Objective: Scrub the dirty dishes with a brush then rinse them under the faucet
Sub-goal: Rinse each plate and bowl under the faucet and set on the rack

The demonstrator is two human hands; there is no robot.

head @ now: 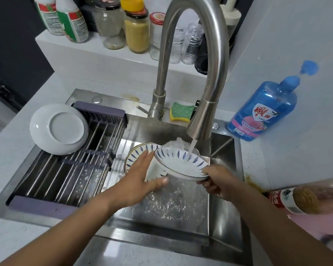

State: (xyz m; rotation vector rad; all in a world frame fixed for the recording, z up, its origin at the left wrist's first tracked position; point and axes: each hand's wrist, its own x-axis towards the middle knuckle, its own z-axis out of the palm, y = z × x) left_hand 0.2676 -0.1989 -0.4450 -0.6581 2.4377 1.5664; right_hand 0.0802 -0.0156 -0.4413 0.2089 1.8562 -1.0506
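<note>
A white dish with blue dashes [178, 164] is held tilted over the steel sink [222, 204], under the faucet [199, 120]. Water streams from the spout onto the dish. My left hand [140, 179] grips its left side and underside. At its right rim, my right hand [217, 181] pinches the edge. A second blue-patterned dish [136, 152] lies in the sink behind my left hand, partly hidden. No brush is in view.
A white plate [59, 129] rests upside down on the drying rack [69, 167] over the sink's left half. A green and yellow sponge [181, 112] lies behind the faucet. A blue soap bottle [263, 110] stands right. Jars line the back shelf [96, 52].
</note>
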